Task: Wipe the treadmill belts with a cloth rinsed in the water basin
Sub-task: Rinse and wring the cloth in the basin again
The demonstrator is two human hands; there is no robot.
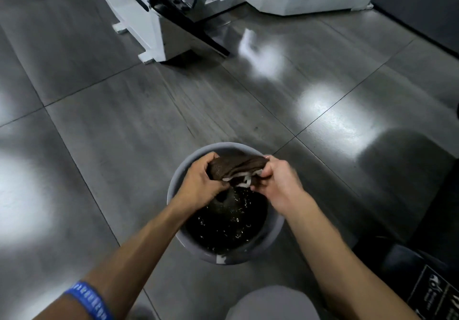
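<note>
Your blue wristband (87, 299) sits nearest on the left forearm. Beyond it, your left hand (198, 183) and right hand (278, 180) each grip an end of the brown cloth (236, 168), twisted above the round grey water basin (173, 195). Soaked terry is limp, heavy and slippery; hold the bunched ends. White machine frame (154, 29) stands beyond on glossy floor tiles (124, 111).

Both bare forearms are extended forward and downward, converging toward the middle of the view. The left hand (198, 183) is curled with fingers closed in a grip, knuckles turned up, and a blue wristband (87, 299) is worn on the left forearm. The right hand (275, 179) is likewise curled, its fingers pinched tight just beside the left.
</note>
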